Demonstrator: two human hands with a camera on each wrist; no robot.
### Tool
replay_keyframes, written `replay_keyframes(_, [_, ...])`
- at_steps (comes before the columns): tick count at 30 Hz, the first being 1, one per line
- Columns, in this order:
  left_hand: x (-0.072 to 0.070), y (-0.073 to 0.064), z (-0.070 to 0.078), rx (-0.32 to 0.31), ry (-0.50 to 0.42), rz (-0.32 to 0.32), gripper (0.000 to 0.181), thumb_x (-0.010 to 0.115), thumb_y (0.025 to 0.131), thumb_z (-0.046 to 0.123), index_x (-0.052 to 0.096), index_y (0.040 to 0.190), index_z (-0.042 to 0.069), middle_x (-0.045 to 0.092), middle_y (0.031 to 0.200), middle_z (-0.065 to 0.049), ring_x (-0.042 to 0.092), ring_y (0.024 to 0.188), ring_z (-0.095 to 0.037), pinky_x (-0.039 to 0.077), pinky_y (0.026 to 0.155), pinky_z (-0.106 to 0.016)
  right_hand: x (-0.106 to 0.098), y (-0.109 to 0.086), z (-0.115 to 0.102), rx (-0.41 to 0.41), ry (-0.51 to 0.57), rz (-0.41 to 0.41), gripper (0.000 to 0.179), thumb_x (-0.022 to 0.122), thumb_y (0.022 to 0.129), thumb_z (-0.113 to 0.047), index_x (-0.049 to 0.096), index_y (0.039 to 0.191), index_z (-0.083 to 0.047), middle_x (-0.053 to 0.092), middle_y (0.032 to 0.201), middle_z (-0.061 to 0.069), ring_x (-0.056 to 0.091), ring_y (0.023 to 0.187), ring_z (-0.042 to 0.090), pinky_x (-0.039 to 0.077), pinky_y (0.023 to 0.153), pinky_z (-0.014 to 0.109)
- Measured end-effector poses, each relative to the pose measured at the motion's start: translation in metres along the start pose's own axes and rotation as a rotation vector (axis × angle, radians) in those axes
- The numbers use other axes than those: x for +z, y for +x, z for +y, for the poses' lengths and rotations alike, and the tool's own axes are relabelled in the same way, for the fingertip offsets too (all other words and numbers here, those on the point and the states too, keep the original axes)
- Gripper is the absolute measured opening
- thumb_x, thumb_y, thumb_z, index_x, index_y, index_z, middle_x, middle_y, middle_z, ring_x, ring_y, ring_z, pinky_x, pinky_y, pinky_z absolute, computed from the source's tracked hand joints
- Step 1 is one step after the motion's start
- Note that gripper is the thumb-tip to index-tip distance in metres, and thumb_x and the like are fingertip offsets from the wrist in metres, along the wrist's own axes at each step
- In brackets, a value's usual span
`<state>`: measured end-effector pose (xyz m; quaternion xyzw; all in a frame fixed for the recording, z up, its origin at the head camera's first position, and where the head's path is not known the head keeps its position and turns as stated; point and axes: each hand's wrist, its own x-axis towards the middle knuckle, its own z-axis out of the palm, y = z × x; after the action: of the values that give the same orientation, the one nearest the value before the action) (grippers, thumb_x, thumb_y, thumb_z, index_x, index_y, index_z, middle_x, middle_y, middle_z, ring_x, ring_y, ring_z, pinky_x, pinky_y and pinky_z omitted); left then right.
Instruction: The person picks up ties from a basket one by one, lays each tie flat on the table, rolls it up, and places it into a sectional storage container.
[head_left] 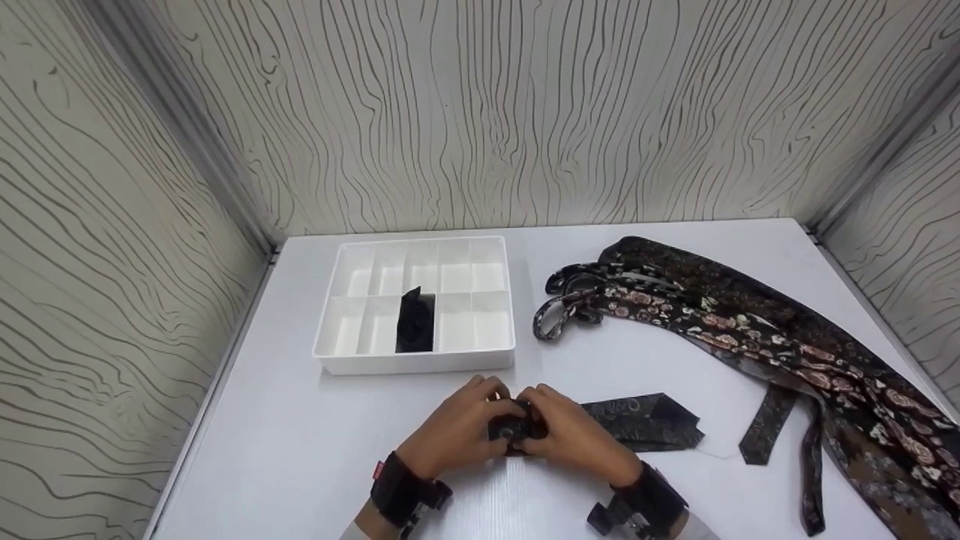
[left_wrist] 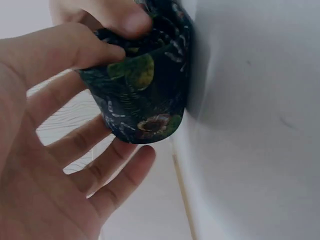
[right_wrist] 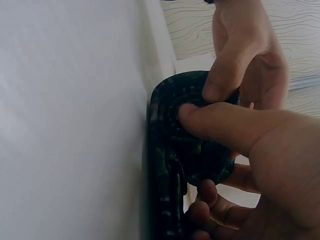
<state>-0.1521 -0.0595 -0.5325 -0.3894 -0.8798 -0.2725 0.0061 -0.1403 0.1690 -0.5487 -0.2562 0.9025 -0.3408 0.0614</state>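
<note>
1. Dark tie (head_left: pixel 637 421) lies on the white table (head_left: pixel 255 450) in the head view, part wound into a roll (head_left: pixel 508 429) and part flat, reaching out to the right.
2. The left hand (head_left: pixel 465 427) and the right hand (head_left: pixel 574 435) hold the roll between them, fingers bent close around it, on the near side of a white tray (head_left: pixel 416 364).
3. One black bundle (head_left: pixel 416 322) sits in the tray, in the middle box of the near row. Long flowery cloths (head_left: pixel 720 322) lie heaped on the right.
4. In the left wrist view, the roll has green and brown pictures on it. The left thumb is on its rim, and the other fingers are spread apart; I cannot tell if they all touch it.
5. In the right wrist view, the right thumb presses on the swirl, and the other fingers curl in beside the roll.
</note>
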Motion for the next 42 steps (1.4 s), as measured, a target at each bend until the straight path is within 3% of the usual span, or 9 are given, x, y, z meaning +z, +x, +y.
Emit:
replay_keyframes(9, [0.003, 0.002, 0.001, 0.002, 0.001, 0.011, 0.036, 0.091, 0.080, 0.024, 0.079, 0.114, 0.025, 0.065, 0.110, 0.006, 0.057, 0.101, -0.010, 0.053, 0.091, -0.024, -0.003, -0.008, 0.002, 0.055, -0.043, -0.002, 0.053, 0.089, 0.084, -0.031, 0.062, 0.128, -0.020, 0.066, 0.110, -0.004, 0.066, 0.097, 0.016, 0.056, 0.082, 0.035])
replay_keyframes(13, [0.005, 0.001, 0.002, -0.002, -0.014, 0.017, 0.046, 0.091, 0.081, 0.028, 0.075, 0.124, 0.025, 0.066, 0.118, 0.006, 0.059, 0.107, -0.010, 0.055, 0.096, -0.027, -0.003, -0.010, 0.004, 0.036, -0.078, 0.010, 0.051, 0.088, 0.084, -0.022, 0.063, 0.129, -0.015, 0.067, 0.110, 0.000, 0.068, 0.098, 0.020, 0.059, 0.084, 0.040])
replay_keyframes(17, [0.006, 0.000, 0.003, -0.007, -0.029, 0.028, 0.038, 0.090, 0.081, 0.024, 0.076, 0.117, 0.023, 0.066, 0.121, 0.005, 0.062, 0.111, -0.010, 0.056, 0.098, -0.027, -0.007, -0.011, 0.003, 0.053, -0.066, -0.005, 0.057, 0.088, 0.084, -0.025, 0.062, 0.133, -0.016, 0.065, 0.114, 0.001, 0.069, 0.102, 0.024, 0.061, 0.088, 0.048])
replay_keyframes(20, [0.007, 0.001, 0.003, 0.006, -0.035, 0.037, 0.033, 0.089, 0.080, 0.020, 0.080, 0.112, 0.023, 0.068, 0.120, 0.005, 0.062, 0.110, -0.010, 0.056, 0.097, -0.026, -0.007, -0.011, 0.002, 0.047, -0.096, 0.006, 0.057, 0.089, 0.083, -0.034, 0.062, 0.132, -0.019, 0.063, 0.111, -0.003, 0.069, 0.099, 0.020, 0.061, 0.086, 0.044])
replay_keyframes(24, [0.009, 0.002, 0.004, 0.009, -0.006, 0.052, 0.040, 0.090, 0.081, 0.024, 0.078, 0.119, 0.023, 0.067, 0.119, 0.005, 0.060, 0.108, -0.010, 0.055, 0.094, -0.025, -0.006, -0.011, 0.005, 0.028, -0.149, 0.041, 0.050, 0.090, 0.082, -0.033, 0.065, 0.123, -0.018, 0.063, 0.101, -0.007, 0.064, 0.089, 0.012, 0.057, 0.078, 0.034])
replay_keyframes(30, [0.008, 0.003, 0.006, -0.021, 0.007, 0.067, 0.035, 0.092, 0.079, 0.023, 0.079, 0.112, 0.023, 0.066, 0.115, 0.006, 0.059, 0.104, -0.010, 0.055, 0.092, -0.024, -0.010, -0.010, 0.005, 0.063, -0.101, 0.035, 0.054, 0.090, 0.083, -0.034, 0.063, 0.128, -0.022, 0.064, 0.103, -0.007, 0.065, 0.090, 0.013, 0.057, 0.077, 0.036])
replay_keyframes(35, [0.007, 0.005, 0.007, -0.033, 0.014, 0.054, 0.041, 0.090, 0.082, 0.025, 0.077, 0.121, 0.023, 0.066, 0.119, 0.006, 0.059, 0.106, -0.010, 0.055, 0.093, -0.025, -0.010, -0.011, 0.008, 0.058, -0.116, 0.045, 0.049, 0.089, 0.083, -0.027, 0.064, 0.125, -0.020, 0.061, 0.097, -0.008, 0.058, 0.085, 0.008, 0.051, 0.072, 0.030])
replay_keyframes(42, [0.009, 0.005, 0.008, 0.004, 0.022, 0.093, 0.039, 0.091, 0.081, 0.027, 0.079, 0.118, 0.024, 0.066, 0.116, 0.007, 0.059, 0.103, -0.010, 0.053, 0.090, -0.023, -0.013, -0.011, 0.011, 0.071, -0.067, 0.020, 0.052, 0.089, 0.083, -0.026, 0.062, 0.127, -0.024, 0.059, 0.092, -0.010, 0.055, 0.079, 0.005, 0.048, 0.067, 0.026])
